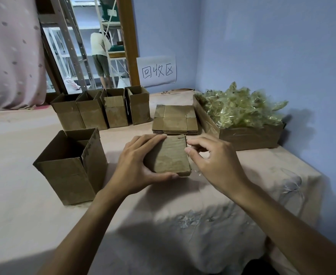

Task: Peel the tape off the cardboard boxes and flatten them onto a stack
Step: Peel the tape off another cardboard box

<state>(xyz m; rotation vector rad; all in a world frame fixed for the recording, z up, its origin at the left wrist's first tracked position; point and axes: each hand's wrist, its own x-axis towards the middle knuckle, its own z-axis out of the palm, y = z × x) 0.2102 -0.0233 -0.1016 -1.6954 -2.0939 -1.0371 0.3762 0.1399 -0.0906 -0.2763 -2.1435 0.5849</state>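
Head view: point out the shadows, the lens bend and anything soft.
In the head view, a dark shadow lies on the cloth near the bottom edge; the bin of tape casts one on the blue wall; the door frame leans from wide-angle bend; the curtain at left looks soft; the held box is sharp.

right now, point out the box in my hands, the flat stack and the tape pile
box (168, 155): head view, middle of its top face
flat stack (175, 120): head view, top sheet's middle
tape pile (240, 108): head view, middle of the heap
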